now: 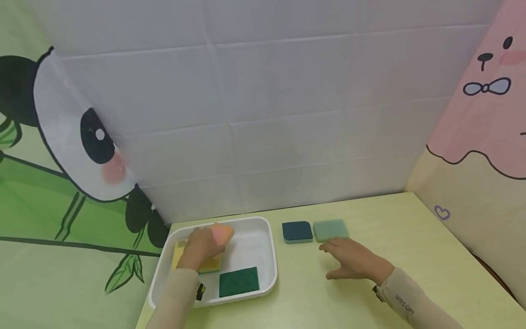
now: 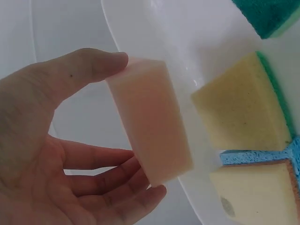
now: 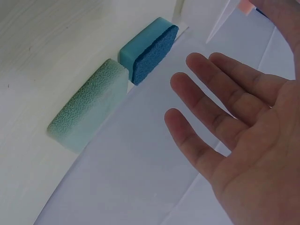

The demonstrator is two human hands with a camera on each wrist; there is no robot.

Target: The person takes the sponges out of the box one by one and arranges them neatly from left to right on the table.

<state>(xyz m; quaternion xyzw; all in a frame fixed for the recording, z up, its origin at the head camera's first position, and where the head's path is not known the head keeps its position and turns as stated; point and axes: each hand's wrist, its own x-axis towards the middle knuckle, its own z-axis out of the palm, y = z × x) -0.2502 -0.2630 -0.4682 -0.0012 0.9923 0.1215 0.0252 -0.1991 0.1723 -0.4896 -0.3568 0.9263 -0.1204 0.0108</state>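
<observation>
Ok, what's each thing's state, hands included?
Left hand: pinching pink sponge
Right hand: holding nothing
Pink sponge: held
White tray: uncovered
Dark green sponge: in tray
Yellow sponge: in tray
Cream sponge: in tray
Light-blue sponge: mostly hidden
Dark blue sponge: on table
Pale green sponge: on table

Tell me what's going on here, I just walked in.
A person is handling sponges at a table. Their left hand pinches a pink sponge over a white tray, where a dark green sponge and some yellowish ones lie. Their right hand is empty, near a pale green sponge that sits on the table beside a dark blue one.
</observation>
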